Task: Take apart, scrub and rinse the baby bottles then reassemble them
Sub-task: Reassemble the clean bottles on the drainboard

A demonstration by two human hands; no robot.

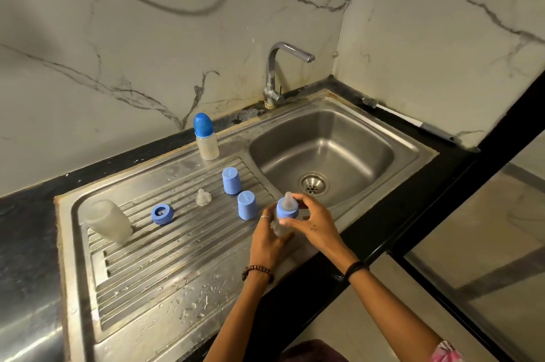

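My left hand (269,239) grips the clear body of a baby bottle (280,227) at the sink's front edge. My right hand (312,221) wraps the bottle's blue collar (286,211), from which a clear nipple sticks up. On the ribbed drainboard (177,258) stand two blue caps (232,181) (247,204), a loose clear nipple (203,197), a blue collar ring (162,214) and an upturned clear bottle body (108,220). A whole capped bottle (205,137) stands at the back.
The steel sink basin (324,143) with its drain lies right of the drainboard, under a chrome tap (280,72). A bottle brush (410,121) rests on the black counter by the right wall. The counter's front edge drops to the floor on the right.
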